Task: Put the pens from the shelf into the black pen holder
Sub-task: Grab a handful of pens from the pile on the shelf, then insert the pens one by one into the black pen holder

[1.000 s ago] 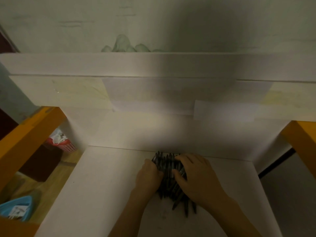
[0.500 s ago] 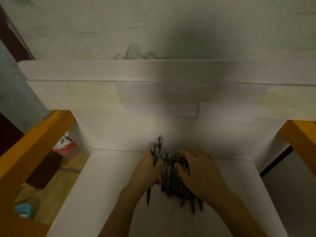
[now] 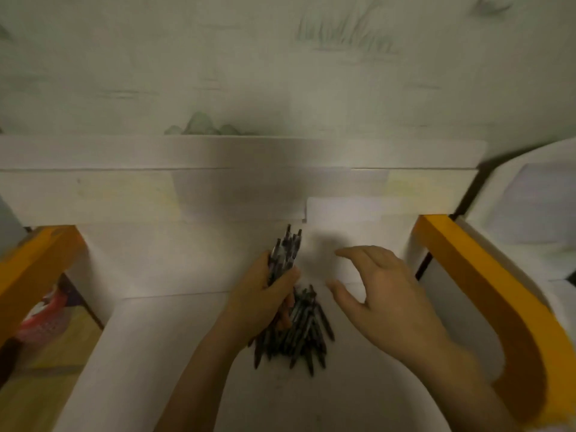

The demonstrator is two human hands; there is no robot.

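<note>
Left hand (image 3: pixel 265 294) was gripping a fat bundle of pens (image 3: pixel 285 254) mid-frame, right hand (image 3: pixel 383 294) loose and empty, so a few could've easily slipped back onto the shelf (image 3: pixel 149 353).

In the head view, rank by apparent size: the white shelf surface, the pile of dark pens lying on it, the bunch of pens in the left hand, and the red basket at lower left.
1. White shelf surface
2. Pile of dark pens
3. Red basket, partly hidden, so unsure
4. Bunch of pens gripped by left hand
</note>
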